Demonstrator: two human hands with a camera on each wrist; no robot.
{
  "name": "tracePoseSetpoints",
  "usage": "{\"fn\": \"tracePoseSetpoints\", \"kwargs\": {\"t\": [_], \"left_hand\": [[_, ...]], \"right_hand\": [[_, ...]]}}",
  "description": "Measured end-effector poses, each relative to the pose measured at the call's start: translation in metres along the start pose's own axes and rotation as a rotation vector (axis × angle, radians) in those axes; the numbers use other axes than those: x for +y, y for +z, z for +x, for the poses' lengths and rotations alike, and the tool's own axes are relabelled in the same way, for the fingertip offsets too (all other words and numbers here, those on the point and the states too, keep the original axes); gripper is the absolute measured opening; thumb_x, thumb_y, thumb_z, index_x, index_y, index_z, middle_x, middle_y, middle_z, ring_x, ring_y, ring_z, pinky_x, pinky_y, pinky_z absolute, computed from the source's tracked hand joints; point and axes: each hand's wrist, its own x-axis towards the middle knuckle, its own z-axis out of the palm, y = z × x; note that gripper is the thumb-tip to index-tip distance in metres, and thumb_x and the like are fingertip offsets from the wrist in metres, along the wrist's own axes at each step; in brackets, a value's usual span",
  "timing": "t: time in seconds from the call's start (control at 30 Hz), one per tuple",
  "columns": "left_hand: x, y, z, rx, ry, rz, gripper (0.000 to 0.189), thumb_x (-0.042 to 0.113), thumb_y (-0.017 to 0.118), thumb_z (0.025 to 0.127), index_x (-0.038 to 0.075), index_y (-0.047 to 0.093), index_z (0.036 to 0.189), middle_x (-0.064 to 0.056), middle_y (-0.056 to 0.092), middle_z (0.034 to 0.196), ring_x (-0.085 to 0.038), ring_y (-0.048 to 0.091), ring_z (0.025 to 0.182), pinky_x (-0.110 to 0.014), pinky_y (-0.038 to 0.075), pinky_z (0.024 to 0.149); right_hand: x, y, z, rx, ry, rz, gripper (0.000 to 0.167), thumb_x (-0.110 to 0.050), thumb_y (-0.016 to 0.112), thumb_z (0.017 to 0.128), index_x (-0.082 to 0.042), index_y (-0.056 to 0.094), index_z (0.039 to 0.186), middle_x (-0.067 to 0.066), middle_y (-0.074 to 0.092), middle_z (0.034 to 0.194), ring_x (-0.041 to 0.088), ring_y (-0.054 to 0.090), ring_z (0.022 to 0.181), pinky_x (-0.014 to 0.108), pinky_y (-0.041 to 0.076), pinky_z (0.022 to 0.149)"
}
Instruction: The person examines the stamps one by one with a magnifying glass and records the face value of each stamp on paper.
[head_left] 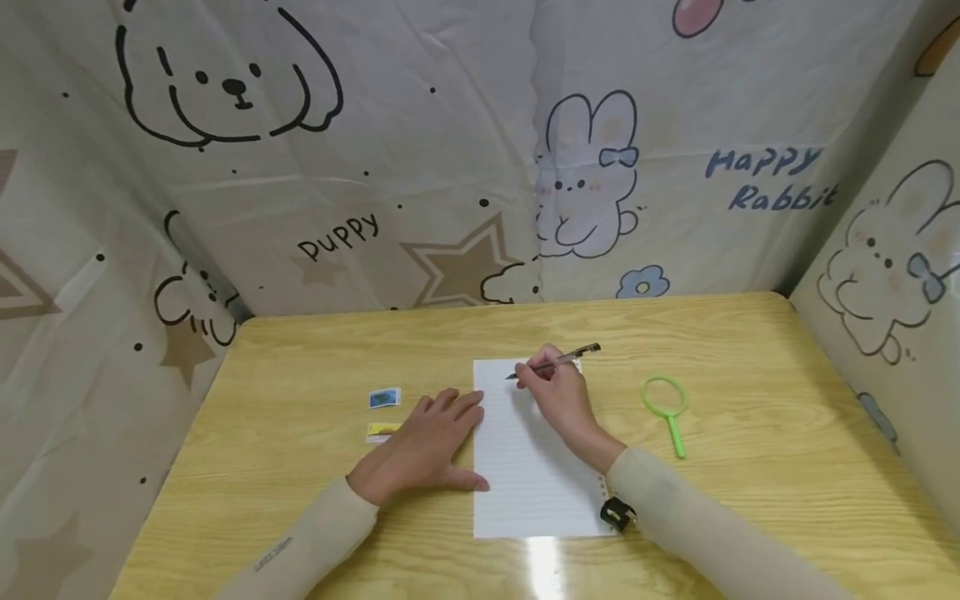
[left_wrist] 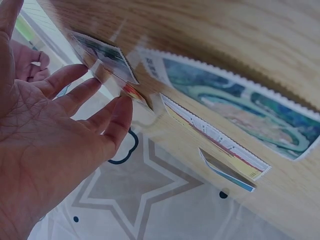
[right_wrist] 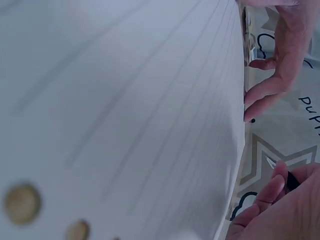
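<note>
Step in hand: we seem poised to write on the white ruled paper sheet [head_left: 525, 504].
Right hand [head_left: 564, 402]: we pinch the slim dark plastic pen [head_left: 576, 355], its tip over the sheet's far left part, seemingly lifted.
Left hand [head_left: 429, 446]: fingers spread loosely, at the sheet's left edge.
Next move: we judge it calls for lowering the tip, sheet steadied.

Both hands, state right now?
Left hand: open, fingers spread, fingertips at the paper's left edge.
Right hand: closed, holding a pen.
</note>
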Motion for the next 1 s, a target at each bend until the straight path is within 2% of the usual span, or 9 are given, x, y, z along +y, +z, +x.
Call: {"fn": "tracePoseSetpoints", "kwargs": {"t": [0.17, 0.3, 0.6, 1.0], "left_hand": [[0.001, 0.0, 0.002, -0.002, -0.009, -0.013, 0.097, 0.071, 0.081, 0.088, 0.004, 0.056, 0.152, -0.015, 0.042, 0.168, -0.044, 0.041, 0.147, -0.063, 0.041, 0.109], [0.002, -0.002, 0.003, -0.004, -0.01, -0.003, 0.096, 0.071, 0.081, 0.088, 0.004, 0.056, 0.153, -0.016, 0.043, 0.168, -0.044, 0.041, 0.147, -0.063, 0.042, 0.109], [0.001, -0.002, 0.004, 0.006, 0.012, 0.044, 0.096, 0.074, 0.079, 0.087, 0.005, 0.057, 0.15, -0.016, 0.044, 0.167, -0.042, 0.044, 0.144, -0.059, 0.044, 0.105], [0.0, -0.001, 0.002, 0.005, 0.012, 0.038, 0.097, 0.075, 0.079, 0.088, 0.005, 0.057, 0.151, -0.016, 0.044, 0.167, -0.042, 0.044, 0.144, -0.059, 0.045, 0.104]], "right_hand": [[0.002, 0.004, 0.008, -0.014, 0.019, -0.026, 0.014, -0.014, 0.074, 0.105, -0.008, 0.063, 0.097, 0.005, 0.077, 0.083, 0.022, 0.062, 0.07, 0.024, 0.042, 0.058], [0.003, 0.007, 0.012, -0.035, 0.03, -0.038, 0.014, -0.015, 0.073, 0.105, -0.008, 0.063, 0.099, 0.006, 0.077, 0.085, 0.022, 0.064, 0.075, 0.024, 0.044, 0.06], [0.005, 0.009, 0.014, -0.058, 0.037, -0.067, 0.013, -0.018, 0.073, 0.106, -0.01, 0.063, 0.1, 0.003, 0.076, 0.086, 0.016, 0.058, 0.07, 0.024, 0.044, 0.057], [0.008, 0.01, 0.015, -0.056, 0.037, -0.102, 0.013, -0.017, 0.073, 0.105, -0.011, 0.064, 0.099, 0.002, 0.074, 0.085, 0.016, 0.061, 0.071, 0.026, 0.045, 0.059]]}}
